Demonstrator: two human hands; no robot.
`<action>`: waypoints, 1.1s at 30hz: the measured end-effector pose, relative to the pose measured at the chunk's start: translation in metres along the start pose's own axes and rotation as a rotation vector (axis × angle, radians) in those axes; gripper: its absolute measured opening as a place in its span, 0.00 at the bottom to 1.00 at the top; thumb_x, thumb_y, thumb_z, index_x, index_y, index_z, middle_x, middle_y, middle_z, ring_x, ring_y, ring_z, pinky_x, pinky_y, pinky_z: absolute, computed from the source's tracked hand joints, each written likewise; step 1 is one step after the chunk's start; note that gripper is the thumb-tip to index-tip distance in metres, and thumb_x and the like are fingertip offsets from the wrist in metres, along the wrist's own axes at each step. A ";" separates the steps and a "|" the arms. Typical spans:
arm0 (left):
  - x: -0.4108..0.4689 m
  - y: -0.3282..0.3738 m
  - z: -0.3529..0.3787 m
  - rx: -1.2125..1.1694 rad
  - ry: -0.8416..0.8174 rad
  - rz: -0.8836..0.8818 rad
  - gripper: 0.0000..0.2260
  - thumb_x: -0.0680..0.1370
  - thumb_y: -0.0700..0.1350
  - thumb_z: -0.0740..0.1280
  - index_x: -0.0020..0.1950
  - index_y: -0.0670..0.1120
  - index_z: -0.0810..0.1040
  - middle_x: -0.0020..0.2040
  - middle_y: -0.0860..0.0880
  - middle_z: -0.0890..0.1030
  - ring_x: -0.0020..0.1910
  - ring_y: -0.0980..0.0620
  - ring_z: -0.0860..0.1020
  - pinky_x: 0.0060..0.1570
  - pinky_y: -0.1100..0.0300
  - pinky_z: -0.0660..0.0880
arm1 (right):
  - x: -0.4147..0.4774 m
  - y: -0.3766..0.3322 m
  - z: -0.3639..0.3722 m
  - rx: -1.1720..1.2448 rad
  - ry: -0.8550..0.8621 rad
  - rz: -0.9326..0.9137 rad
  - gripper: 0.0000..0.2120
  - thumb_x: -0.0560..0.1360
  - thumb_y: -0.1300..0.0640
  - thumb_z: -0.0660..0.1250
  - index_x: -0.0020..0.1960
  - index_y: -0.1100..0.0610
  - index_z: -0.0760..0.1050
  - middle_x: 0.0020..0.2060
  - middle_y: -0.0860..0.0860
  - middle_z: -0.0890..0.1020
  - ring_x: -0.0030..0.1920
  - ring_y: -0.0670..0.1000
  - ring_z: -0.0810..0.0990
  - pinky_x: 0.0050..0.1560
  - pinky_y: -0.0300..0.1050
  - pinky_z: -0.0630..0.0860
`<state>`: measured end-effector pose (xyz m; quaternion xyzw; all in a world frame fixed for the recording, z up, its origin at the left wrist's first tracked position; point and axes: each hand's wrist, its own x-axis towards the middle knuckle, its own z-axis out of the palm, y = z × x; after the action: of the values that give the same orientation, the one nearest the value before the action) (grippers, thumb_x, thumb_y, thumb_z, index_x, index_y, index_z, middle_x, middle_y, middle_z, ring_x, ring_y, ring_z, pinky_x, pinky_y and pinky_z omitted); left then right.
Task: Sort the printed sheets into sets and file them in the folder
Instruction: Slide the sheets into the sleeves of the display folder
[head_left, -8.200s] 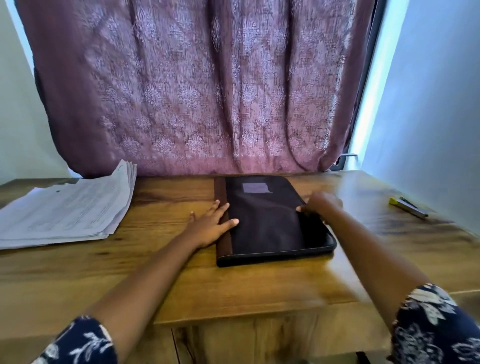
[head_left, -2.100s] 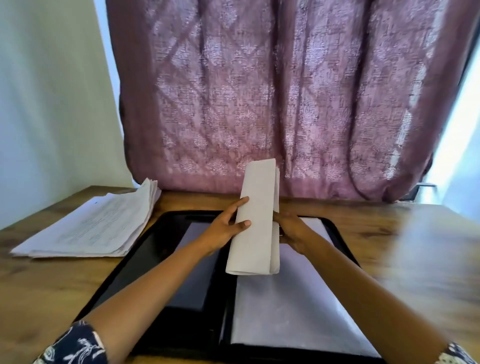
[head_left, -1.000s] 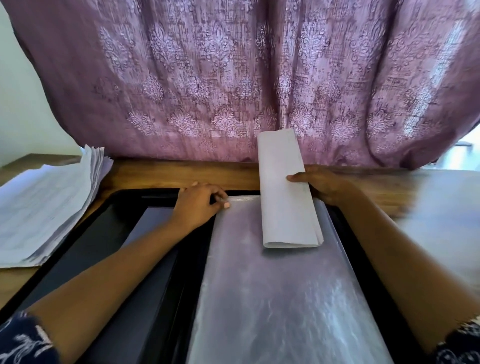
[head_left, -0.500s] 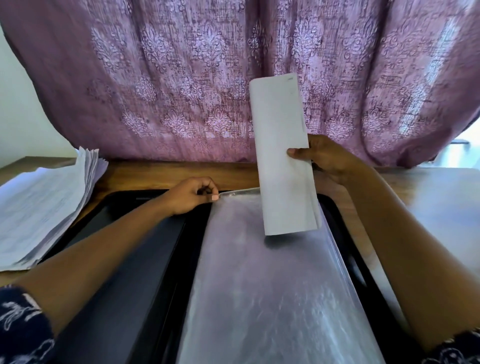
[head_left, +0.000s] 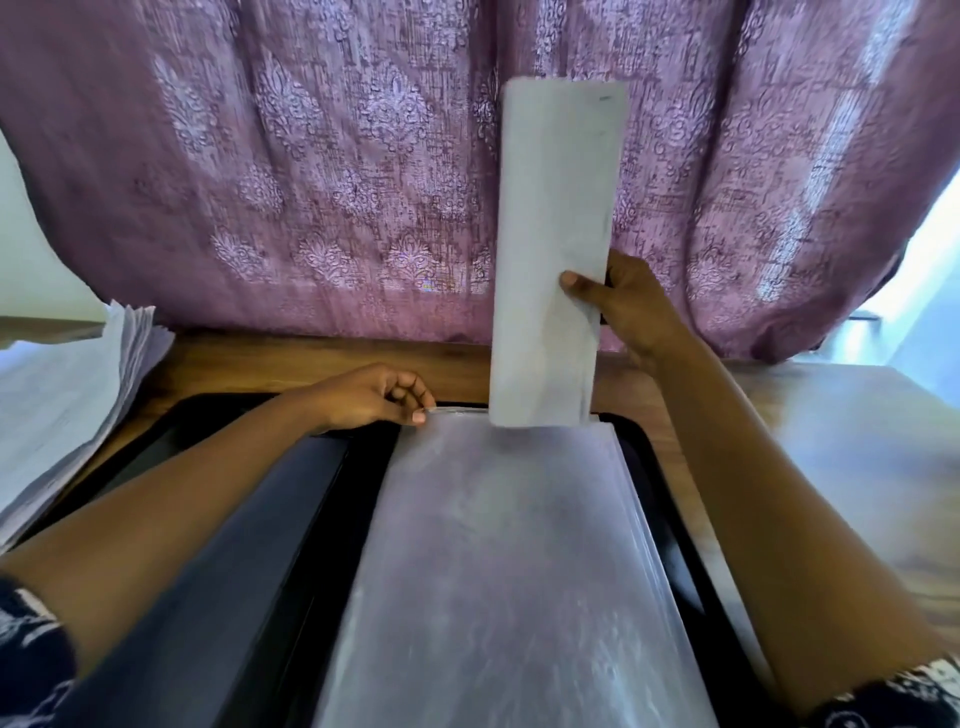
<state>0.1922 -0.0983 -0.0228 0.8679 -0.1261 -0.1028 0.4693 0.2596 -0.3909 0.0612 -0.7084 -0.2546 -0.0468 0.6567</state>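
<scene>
Sheet stack (head_left: 57, 415) partly off-frame left

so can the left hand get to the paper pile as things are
Probably yes: nothing stands between the left hand and the paper pile on the table. But it pinches the top edge of the plastic sleeve, so it would have to let go first.

soft daylight enters at 3 o'clock beside the curtain (head_left: 311, 182), glaring off the bench (head_left: 857, 441); wide-angle bending at edges, slight motion blur.
</scene>
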 end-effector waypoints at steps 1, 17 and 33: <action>0.001 -0.001 0.002 0.005 0.038 0.010 0.08 0.72 0.38 0.75 0.48 0.43 0.80 0.37 0.53 0.81 0.37 0.61 0.76 0.46 0.69 0.72 | 0.001 -0.002 0.002 0.003 0.060 -0.044 0.10 0.76 0.63 0.68 0.57 0.56 0.77 0.44 0.44 0.84 0.43 0.40 0.83 0.45 0.38 0.79; -0.026 -0.007 0.017 0.513 0.260 0.355 0.04 0.73 0.57 0.68 0.42 0.58 0.76 0.47 0.64 0.78 0.48 0.62 0.77 0.54 0.67 0.71 | 0.006 0.002 0.025 0.184 0.169 -0.037 0.08 0.77 0.62 0.66 0.55 0.55 0.76 0.45 0.44 0.83 0.44 0.42 0.83 0.42 0.41 0.80; -0.019 -0.020 0.011 0.621 0.465 0.397 0.11 0.72 0.62 0.64 0.48 0.59 0.80 0.45 0.66 0.82 0.43 0.70 0.74 0.52 0.49 0.72 | 0.013 0.044 0.015 0.199 -0.021 0.408 0.06 0.75 0.65 0.68 0.51 0.57 0.77 0.46 0.51 0.83 0.45 0.50 0.82 0.40 0.44 0.82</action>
<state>0.1737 -0.0902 -0.0445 0.9269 -0.2064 0.2305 0.2124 0.2856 -0.3726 0.0246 -0.6772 -0.1162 0.1197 0.7166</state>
